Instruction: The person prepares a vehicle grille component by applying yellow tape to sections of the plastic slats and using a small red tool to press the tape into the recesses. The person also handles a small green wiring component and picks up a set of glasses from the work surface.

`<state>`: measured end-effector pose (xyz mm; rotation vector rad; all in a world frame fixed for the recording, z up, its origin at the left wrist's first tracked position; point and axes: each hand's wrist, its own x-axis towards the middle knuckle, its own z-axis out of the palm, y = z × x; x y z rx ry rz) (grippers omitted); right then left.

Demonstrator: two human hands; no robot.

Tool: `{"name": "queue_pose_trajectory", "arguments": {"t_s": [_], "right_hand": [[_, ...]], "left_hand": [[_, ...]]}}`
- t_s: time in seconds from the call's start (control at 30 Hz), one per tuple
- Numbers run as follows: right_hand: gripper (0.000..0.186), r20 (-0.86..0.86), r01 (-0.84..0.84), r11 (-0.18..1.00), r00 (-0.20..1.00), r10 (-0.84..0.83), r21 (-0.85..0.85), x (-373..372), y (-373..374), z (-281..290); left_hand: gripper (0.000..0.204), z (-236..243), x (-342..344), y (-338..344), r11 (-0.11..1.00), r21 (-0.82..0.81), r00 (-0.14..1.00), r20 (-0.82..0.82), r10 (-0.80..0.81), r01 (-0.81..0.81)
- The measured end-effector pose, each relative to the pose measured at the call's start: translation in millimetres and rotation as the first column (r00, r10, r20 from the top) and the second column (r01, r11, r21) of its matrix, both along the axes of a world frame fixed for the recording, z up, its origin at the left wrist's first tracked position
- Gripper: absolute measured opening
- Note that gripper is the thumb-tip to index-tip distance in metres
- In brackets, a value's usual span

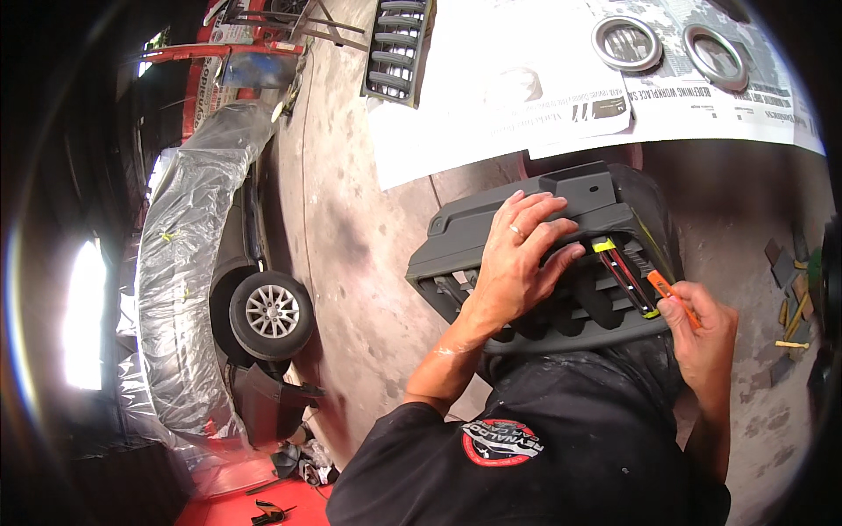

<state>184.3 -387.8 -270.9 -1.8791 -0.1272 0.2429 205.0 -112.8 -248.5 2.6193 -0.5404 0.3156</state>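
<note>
A dark grey plastic car trim panel [526, 209] with slotted openings lies across my lap. My left hand [517, 254], a ring on one finger, rests on its upper face with the fingers stretched out and apart. At the panel's right end, a red and dark strip [624, 273] sits in an opening, with yellow-green pieces at both its ends. My right hand [706, 337] is closed around an orange utility knife [674, 296], held between thumb and fingers. The knife's front end reaches into the panel's right side, close beside the strip; whether it touches cannot be made out.
Ahead, a newspaper-covered table [491, 131] bears two silver rings [626, 44] and a dark slatted grille [399, 48]. To the left stands a car under plastic sheeting [189, 228], its wheel [270, 316] exposed. Scraps and a yellow-handled tool [796, 320] lie on the floor at right.
</note>
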Motion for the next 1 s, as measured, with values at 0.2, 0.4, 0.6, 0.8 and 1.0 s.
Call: {"name": "queue_pose_trajectory", "arguments": {"t_s": [0.2, 0.4, 0.6, 0.8, 1.0], "right_hand": [[0.040, 0.365, -0.019, 0.993, 0.929, 0.062, -0.120, -3, 13, -7], [0.047, 0.297, -0.027, 0.995, 0.953, 0.055, -0.096, -7, 20, -8], [0.045, 0.199, -0.095, 0.984, 0.972, 0.125, -0.152, -6, 16, -5], [0.041, 0.140, -0.081, 0.988, 0.985, 0.099, -0.134, -6, 18, -3], [0.042, 0.136, -0.090, 0.986, 0.985, 0.109, -0.143, -5, 17, -3]], "left_hand": [[0.032, -1, -4, -3, 0.998, 0.039, 0.997, -0.057, -0.047, 0.049], [0.037, -7, -13, -11, 0.989, 0.141, 0.999, -0.045, -0.029, 0.035], [0.037, -9, -13, -12, 0.977, 0.210, 0.998, -0.065, -0.020, 0.034], [0.038, -9, -15, -15, 0.979, 0.201, 0.998, -0.069, -0.005, 0.019], [0.041, -9, -15, -14, 0.980, 0.199, 0.998, -0.065, -0.009, 0.022]]}}
